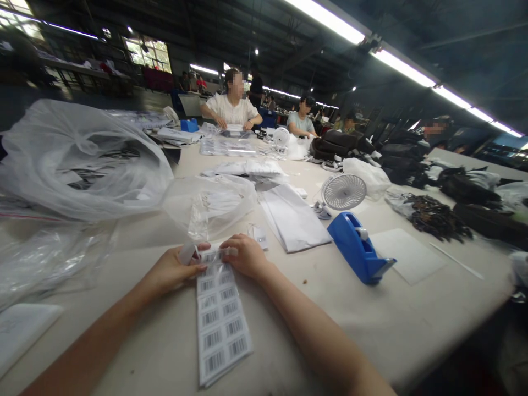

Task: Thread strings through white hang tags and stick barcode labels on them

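Note:
A long strip of white barcode labels (pixel 220 316) lies on the table, its near end toward me. At its far end, my left hand (pixel 175 269) pinches the label strip, with a curled white piece beside the thumb. My right hand (pixel 245 254) rests its bent fingers on the right side of the same end; what its fingertips hold is too small to make out. Just beyond my right hand is a small white tag (pixel 258 236). A clear plastic bag (pixel 223 203) with white items inside lies past my hands.
A blue tape dispenser (pixel 357 250), a white fan (pixel 344 192) and folded white sheets (pixel 291 217) are at the right. A large translucent bag (pixel 49 159) stands left. People work across the table, near black bags (pixel 336 144).

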`<state>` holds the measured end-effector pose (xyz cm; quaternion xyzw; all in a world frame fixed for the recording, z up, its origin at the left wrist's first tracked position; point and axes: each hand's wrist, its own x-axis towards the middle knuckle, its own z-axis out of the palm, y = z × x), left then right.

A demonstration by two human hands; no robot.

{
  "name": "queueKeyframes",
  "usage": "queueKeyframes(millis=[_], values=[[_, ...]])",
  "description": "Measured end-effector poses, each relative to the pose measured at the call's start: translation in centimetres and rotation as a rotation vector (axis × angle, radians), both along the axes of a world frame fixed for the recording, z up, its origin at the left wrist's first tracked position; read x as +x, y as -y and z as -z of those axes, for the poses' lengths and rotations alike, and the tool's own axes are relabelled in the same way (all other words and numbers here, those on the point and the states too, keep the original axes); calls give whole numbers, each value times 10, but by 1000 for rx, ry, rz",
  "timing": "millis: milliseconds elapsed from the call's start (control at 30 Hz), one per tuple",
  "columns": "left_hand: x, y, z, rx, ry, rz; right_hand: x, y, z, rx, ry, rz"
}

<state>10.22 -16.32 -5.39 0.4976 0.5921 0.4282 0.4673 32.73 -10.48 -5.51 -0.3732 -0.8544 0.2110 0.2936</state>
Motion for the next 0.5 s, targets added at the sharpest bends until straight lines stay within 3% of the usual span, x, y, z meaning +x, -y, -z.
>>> queueKeyframes(millis=[300,500], values=[[7,3,1,91,-105,-56,-4,6,-3,103,-142,-146],[13,10,-10,99,-233,-5,-7,15,-9,181,-192,-200]])
